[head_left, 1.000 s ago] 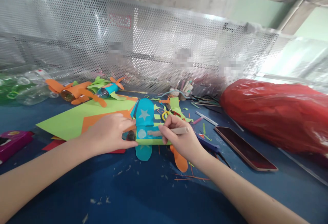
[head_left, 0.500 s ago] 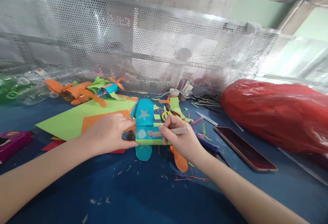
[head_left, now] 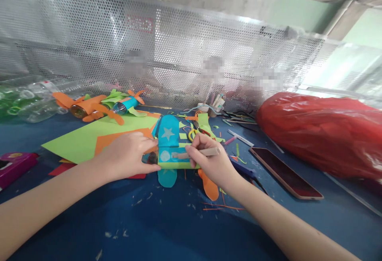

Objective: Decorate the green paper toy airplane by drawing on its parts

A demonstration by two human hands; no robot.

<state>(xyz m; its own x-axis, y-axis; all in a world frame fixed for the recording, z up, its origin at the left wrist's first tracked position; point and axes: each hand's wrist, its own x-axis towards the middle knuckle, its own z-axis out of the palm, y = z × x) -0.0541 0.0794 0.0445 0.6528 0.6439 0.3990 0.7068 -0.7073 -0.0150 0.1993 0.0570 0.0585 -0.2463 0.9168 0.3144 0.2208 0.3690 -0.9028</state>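
Note:
A toy plane point(head_left: 167, 131), made from a small bottle wrapped in blue and lime-green paper, lies across the table in front of me. Its blue wings carry pale stars, and a whitish circle sits on the body. My left hand point(head_left: 128, 153) grips its clear bottle end at the left, thumb and fingers on either side. In my right hand point(head_left: 210, 157) is a pale marker point(head_left: 212, 152), pinched like a pen, with its tip against the blue body beside the circle. That hand hides the plane's right end; an orange paper blade point(head_left: 209, 185) shows below it.
Coloured paper sheets point(head_left: 80, 139) lie at the left behind my hand. Finished-looking paper planes point(head_left: 86, 108) and clear bottles point(head_left: 38, 102) stand farther back. Scissors point(head_left: 192, 134) and scraps lie behind the plane. Rightward are a glue gun point(head_left: 243, 167), a phone point(head_left: 286, 172) and a red bag point(head_left: 316, 133).
The marker tip makes at most tiny movements on the blue paper. Both hands and the plane stay in place.

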